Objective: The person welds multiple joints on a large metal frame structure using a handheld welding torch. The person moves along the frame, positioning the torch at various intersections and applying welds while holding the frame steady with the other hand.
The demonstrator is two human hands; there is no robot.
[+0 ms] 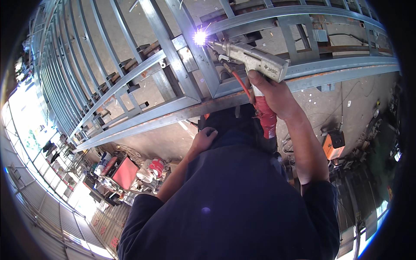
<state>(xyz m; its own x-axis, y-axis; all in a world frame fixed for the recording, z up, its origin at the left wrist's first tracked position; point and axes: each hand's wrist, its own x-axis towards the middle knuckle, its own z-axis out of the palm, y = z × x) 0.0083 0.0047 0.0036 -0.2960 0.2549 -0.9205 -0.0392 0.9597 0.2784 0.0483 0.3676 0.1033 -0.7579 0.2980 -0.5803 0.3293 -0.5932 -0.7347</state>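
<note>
The right hand (pixel 272 93) is closing firmly around the grip of a pale grey welding gun (pixel 255 60), whose nozzle is pointing left at a joint on the grey steel frame (pixel 173 108), where a bright violet-white arc (pixel 199 38) is burning and throwing a few sparks. A red hose (pixel 239 83) is curving down from the gun toward the wrist, beside the red-wrapped lower handle (pixel 265 115). The left hand (pixel 203 139) is resting curled against a dark object near the person's chest; what it is gripping, if anything, cannot be told. Judging from the live arc, the weld at this joint is under way and not finished; the neighbouring crossbar joints are showing no arc, and their seams are too small to judge. An orange welding machine (pixel 333 144) is standing on the floor below.
</note>
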